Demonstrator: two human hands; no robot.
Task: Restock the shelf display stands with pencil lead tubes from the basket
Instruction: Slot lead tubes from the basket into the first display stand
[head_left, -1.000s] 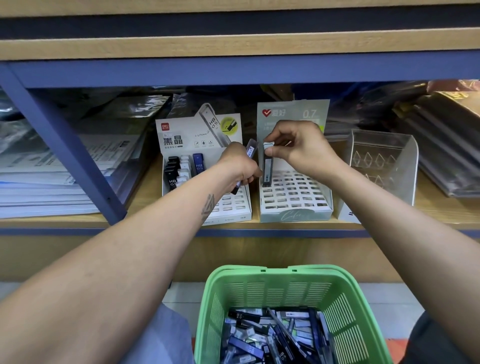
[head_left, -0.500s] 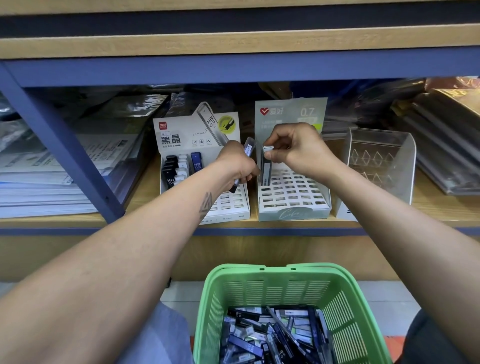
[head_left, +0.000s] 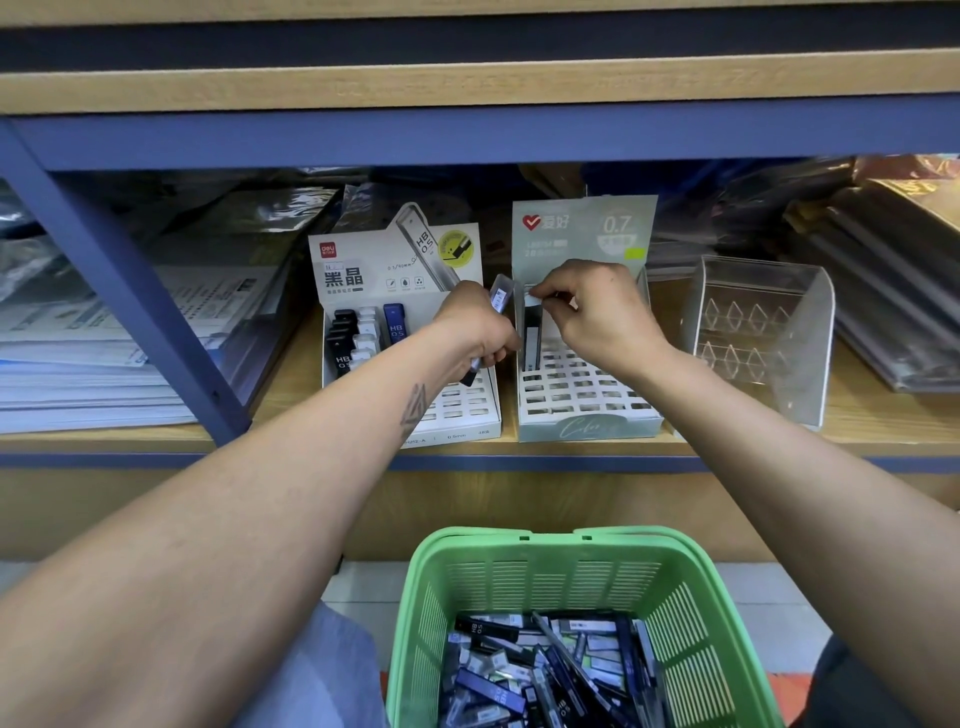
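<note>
Presently a lead tube is pinched at its top by the right hand over the 0.7 display stand; several tubes are clasped in the curled left hand.

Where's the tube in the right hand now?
Upright in the 0.7 stand's back-left slot, the tube is pinched at its top by the right hand.

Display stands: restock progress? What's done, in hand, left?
Done: the 0.5 stand has a few tubes in its back left slots.

In hand: the right hand pinches a tube at a back left slot of the 0.7 stand; the left hand grips another tube.

Left: most slots in both stands are empty, and the green basket holds many loose tubes.
</note>
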